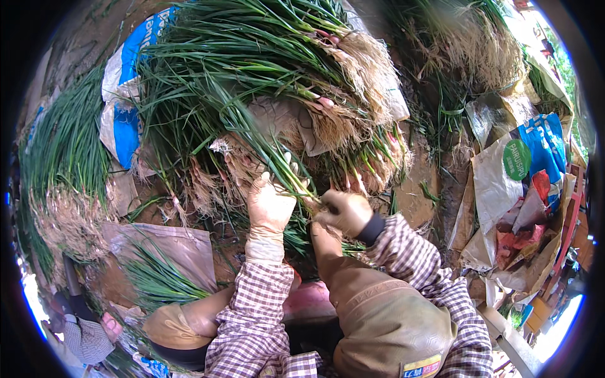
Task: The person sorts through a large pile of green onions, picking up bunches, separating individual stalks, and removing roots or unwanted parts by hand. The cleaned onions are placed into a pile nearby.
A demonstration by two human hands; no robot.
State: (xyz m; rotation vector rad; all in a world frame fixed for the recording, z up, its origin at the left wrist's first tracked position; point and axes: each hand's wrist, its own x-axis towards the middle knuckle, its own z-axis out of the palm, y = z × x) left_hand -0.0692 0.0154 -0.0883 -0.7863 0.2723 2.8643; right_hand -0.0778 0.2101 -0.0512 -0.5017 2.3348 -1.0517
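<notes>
My left hand (272, 203), in what looks like a thin pale glove, grips a small bunch of green garlic stalks (264, 137) whose long leaves slant up and to the left. At the lower end of this bunch, my right hand (347, 212) has its fingers curled around the stringy roots (312, 205). The fingertips of the right hand are partly hidden. Just beyond both hands lies a large heap of green garlic (236, 61), its pinkish bulbs and tan roots turned to the right. More rooted plants (203, 184) lie left of my left hand.
Another pile of green garlic (71, 141) lies at the left, and more roots (477, 47) show at the upper right. Printed woven sacks (496, 189) lie at the right. A plastic sheet (170, 255) is on the muddy ground. Another person (87, 338) is at the lower left.
</notes>
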